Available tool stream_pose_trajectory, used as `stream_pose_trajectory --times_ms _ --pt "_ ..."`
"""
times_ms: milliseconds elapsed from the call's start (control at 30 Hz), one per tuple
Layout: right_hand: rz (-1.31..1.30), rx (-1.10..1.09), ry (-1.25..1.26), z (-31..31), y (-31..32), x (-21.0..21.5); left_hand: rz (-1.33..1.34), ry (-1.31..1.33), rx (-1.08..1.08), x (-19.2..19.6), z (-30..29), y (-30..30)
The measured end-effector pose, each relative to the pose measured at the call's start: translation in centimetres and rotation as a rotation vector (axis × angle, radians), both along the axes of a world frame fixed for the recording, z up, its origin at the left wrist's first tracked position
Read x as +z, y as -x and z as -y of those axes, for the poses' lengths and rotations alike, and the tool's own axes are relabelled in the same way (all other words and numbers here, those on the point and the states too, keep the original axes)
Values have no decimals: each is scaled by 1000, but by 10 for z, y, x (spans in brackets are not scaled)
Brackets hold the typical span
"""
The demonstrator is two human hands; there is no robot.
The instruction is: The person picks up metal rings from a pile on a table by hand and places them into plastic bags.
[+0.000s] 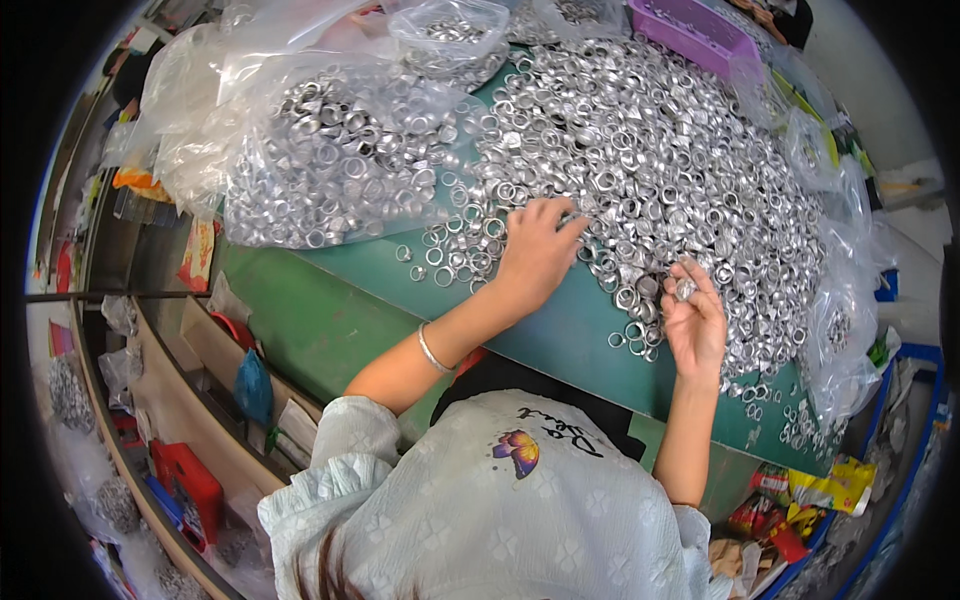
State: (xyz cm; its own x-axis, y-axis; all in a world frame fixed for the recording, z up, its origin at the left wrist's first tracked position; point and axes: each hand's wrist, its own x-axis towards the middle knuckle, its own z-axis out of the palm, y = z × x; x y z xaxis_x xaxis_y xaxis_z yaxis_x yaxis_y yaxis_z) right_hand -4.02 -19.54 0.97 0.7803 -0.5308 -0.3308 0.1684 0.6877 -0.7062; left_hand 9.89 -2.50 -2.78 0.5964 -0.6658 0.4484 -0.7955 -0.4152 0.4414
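A big heap of silver-coloured metal rings [660,150] spreads over the green table top [380,280]. My left hand [535,250] reaches to the near left edge of the heap, its fingers bent and apart above the rings, with nothing seen in them. At the heap's near side, my right hand [695,325] is raised with the palm turned up. Its thumb and fingers pinch one ring [685,289] that has a wide, patterned face. A few loose rings [632,338] lie on the table just left of that hand.
Left of the heap lies a clear plastic bag [330,170] full of rings. Behind it stands a bag-lined tub [450,35] of rings. A purple basket [695,38] is at the far right. Plastic bags [840,320] line the right edge. Shelves with a red bin [188,490] are lower left.
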Motion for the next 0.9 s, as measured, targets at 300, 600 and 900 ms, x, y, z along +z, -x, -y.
stream_pose_trajectory --times_ms 300,600,900 --pt "-537 27 1680 -27 -1 4 12 -166 -140 -21 1 18" --pt "-568 126 1997 -35 -29 -15 -130 26 -116 -19 -6 19" --pt "-145 8 598 6 -5 -5 -1201 666 -116 18 -3 19"
